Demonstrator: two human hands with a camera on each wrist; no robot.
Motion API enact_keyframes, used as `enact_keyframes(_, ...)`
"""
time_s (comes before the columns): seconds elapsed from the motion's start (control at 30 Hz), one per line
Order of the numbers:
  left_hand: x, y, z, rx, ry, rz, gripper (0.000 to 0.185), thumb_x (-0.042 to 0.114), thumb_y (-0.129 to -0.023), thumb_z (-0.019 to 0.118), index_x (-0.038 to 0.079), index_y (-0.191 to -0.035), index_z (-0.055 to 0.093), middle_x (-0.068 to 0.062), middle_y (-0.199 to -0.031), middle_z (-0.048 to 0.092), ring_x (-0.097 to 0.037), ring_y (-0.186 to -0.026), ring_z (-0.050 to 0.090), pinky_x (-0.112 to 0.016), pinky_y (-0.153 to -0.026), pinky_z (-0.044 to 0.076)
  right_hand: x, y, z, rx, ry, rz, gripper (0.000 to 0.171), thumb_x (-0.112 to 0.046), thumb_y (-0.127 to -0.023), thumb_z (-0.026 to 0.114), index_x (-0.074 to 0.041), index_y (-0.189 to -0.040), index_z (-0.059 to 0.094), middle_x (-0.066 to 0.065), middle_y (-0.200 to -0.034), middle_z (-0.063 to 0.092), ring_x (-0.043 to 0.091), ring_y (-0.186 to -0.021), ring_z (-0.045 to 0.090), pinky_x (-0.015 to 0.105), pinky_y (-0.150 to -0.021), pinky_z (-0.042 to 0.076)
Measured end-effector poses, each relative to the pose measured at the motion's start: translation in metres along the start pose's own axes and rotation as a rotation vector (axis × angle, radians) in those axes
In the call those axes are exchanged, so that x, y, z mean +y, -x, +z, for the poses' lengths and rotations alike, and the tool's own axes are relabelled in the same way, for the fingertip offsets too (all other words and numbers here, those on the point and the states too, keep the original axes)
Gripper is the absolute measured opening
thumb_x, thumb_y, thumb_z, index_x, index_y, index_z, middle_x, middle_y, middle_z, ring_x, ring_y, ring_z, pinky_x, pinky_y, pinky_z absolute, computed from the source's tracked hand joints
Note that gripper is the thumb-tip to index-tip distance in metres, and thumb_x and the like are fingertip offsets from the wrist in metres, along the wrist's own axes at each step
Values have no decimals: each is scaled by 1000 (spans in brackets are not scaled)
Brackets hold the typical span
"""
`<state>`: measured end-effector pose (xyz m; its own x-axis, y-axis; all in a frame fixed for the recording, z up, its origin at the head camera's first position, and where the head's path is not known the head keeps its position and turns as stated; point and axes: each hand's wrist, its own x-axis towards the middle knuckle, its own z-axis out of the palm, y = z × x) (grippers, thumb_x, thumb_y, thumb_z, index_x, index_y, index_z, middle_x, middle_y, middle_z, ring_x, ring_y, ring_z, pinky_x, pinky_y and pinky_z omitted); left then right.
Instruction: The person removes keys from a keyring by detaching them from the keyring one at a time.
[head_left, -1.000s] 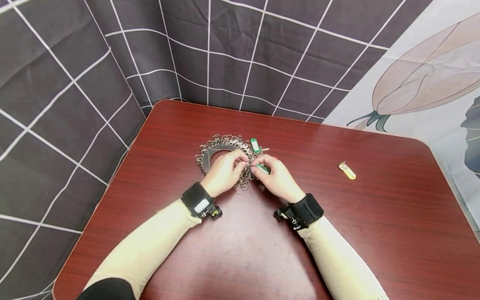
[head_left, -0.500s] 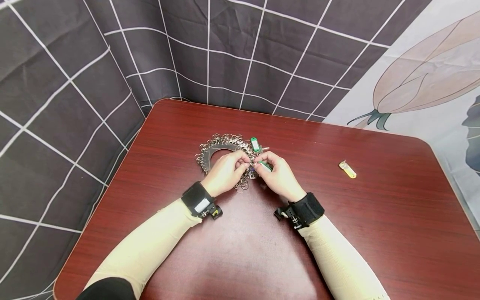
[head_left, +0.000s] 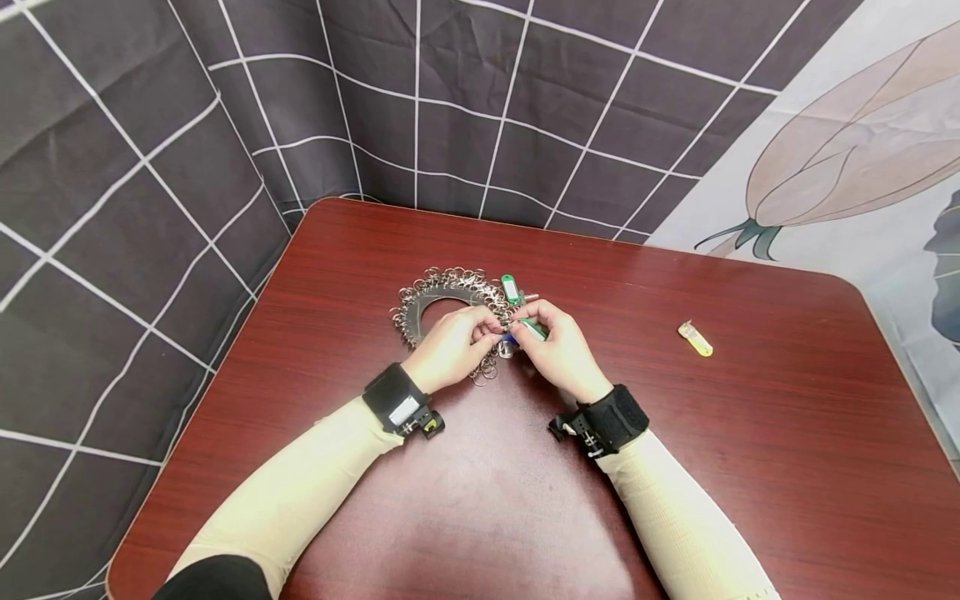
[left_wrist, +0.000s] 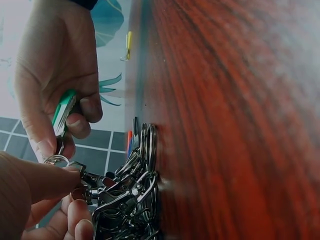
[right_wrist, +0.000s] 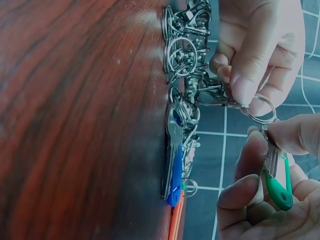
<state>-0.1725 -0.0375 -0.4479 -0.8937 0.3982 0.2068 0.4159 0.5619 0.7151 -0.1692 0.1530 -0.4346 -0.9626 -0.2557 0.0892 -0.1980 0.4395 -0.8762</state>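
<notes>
Green key tag [right_wrist: 277,187] upright in right grip [head_left: 558,350], left grip [head_left: 450,346] pinching split ring [right_wrist: 261,109].

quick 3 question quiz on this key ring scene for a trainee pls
1. True or false: the right hand pinches a green tag.
2. Which lies alone on the table, far right of both hands? A) yellow tag B) blue key C) clip
3. Fill in: the left hand pinches a metal clip that ends in a small ____.

Key:
1. True.
2. A, the yellow tag; the blue key lies against the ring pile.
3. Ring.
</notes>
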Motion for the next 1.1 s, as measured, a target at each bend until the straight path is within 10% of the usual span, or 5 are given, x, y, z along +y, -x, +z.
enact_keyframes(0.6, -1, -1, 0, 145, 85, 28, 8, 8, -87, 64, 11, -94, 62, 4, -79, 59, -10, -71, 54, -25, -65, 46, 9, -1, 3, -85, 53, -14, 11, -12, -91, 65, -11, -102, 63, 1, -84, 64, 15, -61, 57, 28, -59, 47)
enact_keyframes(1.1, 0, -1, -1, 97, 81, 9, 8, 8, -88, 63, 15, -91, 62, 3, -74, 54, -9, -66, 50, -26, -59, 43, 6, 0, 1, -60, 70, -22, 9, -12, -90, 65, -13, -100, 64, -1, -83, 63, 13, -64, 56, 28, -60, 46)
